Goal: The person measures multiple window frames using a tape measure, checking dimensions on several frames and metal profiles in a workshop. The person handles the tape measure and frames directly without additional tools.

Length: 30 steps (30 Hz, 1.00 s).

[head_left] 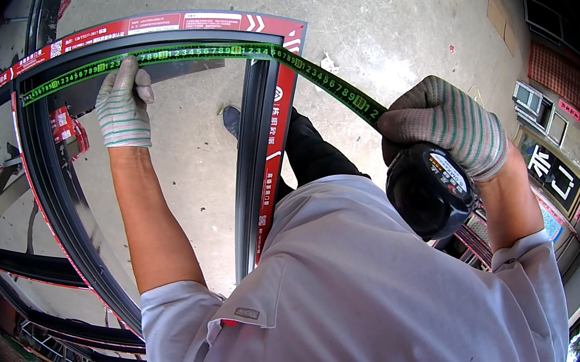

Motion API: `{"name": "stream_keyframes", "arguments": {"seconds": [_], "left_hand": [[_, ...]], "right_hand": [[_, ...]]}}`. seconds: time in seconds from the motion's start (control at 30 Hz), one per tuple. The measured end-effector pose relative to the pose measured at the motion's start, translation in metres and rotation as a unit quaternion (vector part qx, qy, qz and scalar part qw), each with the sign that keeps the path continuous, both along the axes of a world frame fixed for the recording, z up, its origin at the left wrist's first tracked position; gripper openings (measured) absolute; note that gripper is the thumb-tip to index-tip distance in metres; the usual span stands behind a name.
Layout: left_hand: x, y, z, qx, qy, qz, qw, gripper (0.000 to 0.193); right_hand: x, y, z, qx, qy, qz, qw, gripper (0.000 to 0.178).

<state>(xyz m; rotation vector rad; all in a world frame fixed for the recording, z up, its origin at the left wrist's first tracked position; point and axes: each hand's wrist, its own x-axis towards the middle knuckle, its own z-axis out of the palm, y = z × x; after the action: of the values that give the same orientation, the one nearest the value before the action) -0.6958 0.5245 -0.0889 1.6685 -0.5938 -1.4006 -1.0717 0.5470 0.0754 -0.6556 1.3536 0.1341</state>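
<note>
A black window or door frame (268, 104) with red-and-white protective film stands in front of me. A green tape-measure blade (202, 52) runs along its top bar, from the left upright past the right corner. My left hand (124, 107), in a striped knit glove, is closed at the blade, its fingertip over the green strip. My right hand (446, 122), gloved alike, grips the black tape-measure case (428, 193) off to the right. Between frame and case the blade slants down through the air. Its far-left end lies against the upright; the hook is too small to make out.
Further black frame bars (33, 267) extend to the lower left. A shoe (231, 121) shows through the opening on the concrete floor (356, 13). Along the right lie a reddish mesh panel (564, 86), small window samples (532, 99) and a dark sign board (551, 171).
</note>
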Motion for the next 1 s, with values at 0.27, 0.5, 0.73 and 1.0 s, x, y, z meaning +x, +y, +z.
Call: {"name": "stream_keyframes", "arguments": {"seconds": [0.27, 0.5, 0.73, 1.0], "left_hand": [[-0.002, 0.0, 0.003, 0.009, -0.003, 0.003, 1.0, 0.018], [0.001, 0.002, 0.002, -0.003, 0.004, -0.007, 1.0, 0.019], [0.0, 0.004, 0.005, -0.015, -0.003, -0.004, 1.0, 0.019], [-0.002, 0.009, 0.021, -0.028, 0.033, 0.007, 0.999, 0.022]], "right_hand": [[-0.001, 0.004, 0.001, 0.005, 0.005, -0.009, 1.0, 0.032], [-0.001, 0.006, 0.003, 0.017, 0.005, -0.031, 0.999, 0.029], [-0.006, 0.011, 0.008, 0.022, 0.009, -0.034, 0.999, 0.028], [-0.017, 0.038, 0.014, 0.023, 0.0, -0.045, 0.999, 0.03]]}}
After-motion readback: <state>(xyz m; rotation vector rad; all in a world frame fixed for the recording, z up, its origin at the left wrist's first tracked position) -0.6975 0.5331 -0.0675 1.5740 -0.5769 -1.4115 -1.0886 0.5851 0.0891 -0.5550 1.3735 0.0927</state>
